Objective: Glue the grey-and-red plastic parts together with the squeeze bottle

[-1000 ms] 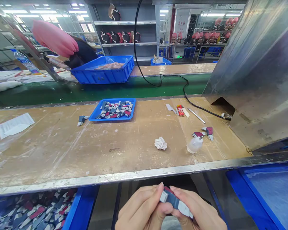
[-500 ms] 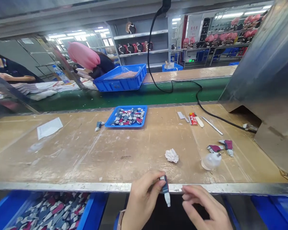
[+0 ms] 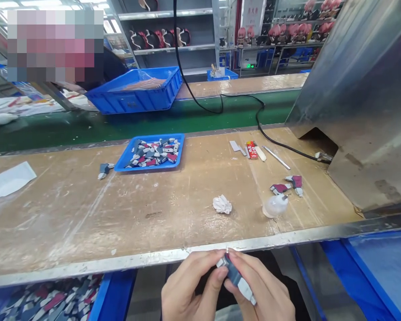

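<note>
The left hand [image 3: 189, 290] and right hand [image 3: 260, 290] pinch a navy-and-white plastic piece [image 3: 235, 274] between their fingers, just below the desk edge [image 3: 87, 267]. Farther out lie a crumpled tissue [image 3: 222, 204] at 12 o'clock, a squeeze bottle [image 3: 274, 206] at 1 o'clock and a blue tray [image 3: 149, 167] at 11 o'clock.

The moulded plastic part [image 3: 234, 273] is a small, elongated piece, predominantly navy blue, with a white tapered end [image 3: 246, 289] pointing down and to the right. A second pale section [image 3: 221, 262] forms the opposite end, and a dark red area is visible along the upper edge (partly obscured by the fingers). The part is held tilted, not level, between the left hand [image 3: 190, 287] and the right hand [image 3: 259, 285], both gripping it with thumb and fingers. Both hands are positioned just below the metal front edge [image 3: 187, 257] of the worktop, and the part does not rest on any surface.
</note>
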`<act>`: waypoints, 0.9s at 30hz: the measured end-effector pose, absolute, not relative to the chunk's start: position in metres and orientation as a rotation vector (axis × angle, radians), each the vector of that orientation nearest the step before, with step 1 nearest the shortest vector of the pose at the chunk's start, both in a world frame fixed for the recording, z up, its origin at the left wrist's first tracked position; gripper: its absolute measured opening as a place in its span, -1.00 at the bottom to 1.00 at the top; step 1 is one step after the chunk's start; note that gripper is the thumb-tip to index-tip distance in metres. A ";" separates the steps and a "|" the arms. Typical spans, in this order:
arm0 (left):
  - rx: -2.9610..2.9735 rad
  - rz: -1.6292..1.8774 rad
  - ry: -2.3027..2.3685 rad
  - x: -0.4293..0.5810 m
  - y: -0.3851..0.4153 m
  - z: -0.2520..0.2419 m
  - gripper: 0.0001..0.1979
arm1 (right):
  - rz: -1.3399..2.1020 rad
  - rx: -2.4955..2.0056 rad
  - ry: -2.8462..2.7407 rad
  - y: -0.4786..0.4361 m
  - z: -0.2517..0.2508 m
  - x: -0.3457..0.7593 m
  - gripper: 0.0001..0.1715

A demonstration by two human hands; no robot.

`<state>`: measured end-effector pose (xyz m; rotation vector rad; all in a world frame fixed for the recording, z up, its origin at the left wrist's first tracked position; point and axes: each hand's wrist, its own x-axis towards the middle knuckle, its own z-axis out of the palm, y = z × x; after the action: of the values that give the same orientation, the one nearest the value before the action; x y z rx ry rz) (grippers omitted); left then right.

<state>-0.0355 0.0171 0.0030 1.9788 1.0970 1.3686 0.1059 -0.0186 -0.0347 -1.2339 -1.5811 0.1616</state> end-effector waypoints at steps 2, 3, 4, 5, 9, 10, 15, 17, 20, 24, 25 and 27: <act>2.005 1.416 1.115 -0.032 0.012 0.003 -0.71 | 0.140 -1.248 -1.561 -0.021 -0.035 0.104 -0.68; 2.017 1.444 1.106 -0.032 0.010 0.003 -0.70 | 0.135 -1.249 -1.556 -0.021 -0.035 0.104 -0.69; 2.019 1.457 1.092 -0.031 0.009 0.003 -0.68 | 0.134 -1.242 -1.557 -0.022 -0.034 0.104 -0.70; 2.014 1.455 1.071 -0.031 0.008 0.003 -0.67 | 0.137 -1.230 -1.564 -0.021 -0.034 0.105 -0.71; 1.953 1.362 1.016 -0.032 0.013 0.001 -0.72 | 0.087 -1.156 -1.622 -0.016 -0.032 0.112 -0.70; 1.952 1.349 1.015 -0.032 0.014 0.000 -0.72 | 0.057 -1.140 -1.632 -0.014 -0.031 0.114 -0.69; 1.990 1.314 1.017 -0.030 0.021 0.000 -0.75 | 0.004 -1.134 -1.593 -0.009 -0.028 0.115 -0.73; 1.984 1.280 1.013 -0.031 0.022 0.001 -0.76 | 0.063 -1.181 -1.547 -0.012 -0.030 0.113 -0.73; 1.958 1.210 1.010 -0.032 0.021 0.004 -0.76 | 0.189 -1.231 -1.517 -0.021 -0.035 0.113 -0.70; 1.899 1.142 1.005 -0.030 0.018 0.006 -0.73 | 0.249 -1.244 -1.549 -0.028 -0.036 0.123 -0.69; 1.871 1.144 1.004 -0.028 0.018 0.007 -0.73 | 0.247 -1.241 -1.562 -0.028 -0.036 0.127 -0.68; 1.809 1.165 1.006 -0.026 0.017 0.007 -0.75 | 0.237 -1.201 -1.620 -0.027 -0.036 0.134 -0.64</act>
<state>-0.0256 0.0173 0.0069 1.8087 1.0063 1.1649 0.1339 -0.0268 -0.0362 -1.2009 -1.6203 0.2374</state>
